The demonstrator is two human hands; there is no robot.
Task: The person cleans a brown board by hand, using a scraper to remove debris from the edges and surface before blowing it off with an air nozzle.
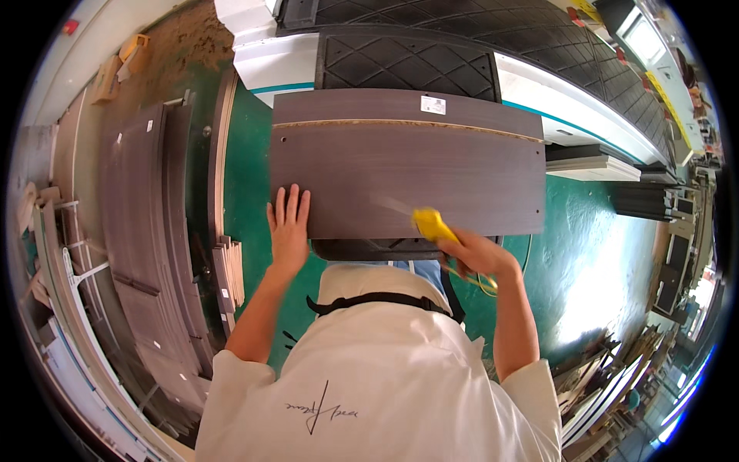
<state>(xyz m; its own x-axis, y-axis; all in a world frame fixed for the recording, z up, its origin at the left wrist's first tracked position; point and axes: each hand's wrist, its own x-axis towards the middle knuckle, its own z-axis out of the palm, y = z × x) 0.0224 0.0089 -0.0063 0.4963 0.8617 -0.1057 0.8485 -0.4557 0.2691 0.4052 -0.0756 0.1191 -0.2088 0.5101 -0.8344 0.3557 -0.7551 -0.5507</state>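
Note:
A grey-brown wood-grain panel (369, 169) lies flat in front of me, with small dark holes near its corners. Behind it, a second board of the same colour (346, 104) bears a white label (433, 105); a raw chipboard edge shows between the two. My left hand (288, 227) rests on the panel's left front edge, fingers stretched out. Closed around a yellow air blow gun (433, 224), my right hand (477, 254) is at the panel's front edge, right of middle. The gun's thin nozzle, smeared by motion, points left over the panel. A yellow hose (486, 286) hangs below that hand.
Beyond the boards stands a black surface with diagonal grooves (408, 65), flanked by white parts. Long brown panels (131, 192) are stacked at the left. Dark and white boards (593, 165) lie at the right. Leftover strips (616, 377) pile up at the lower right.

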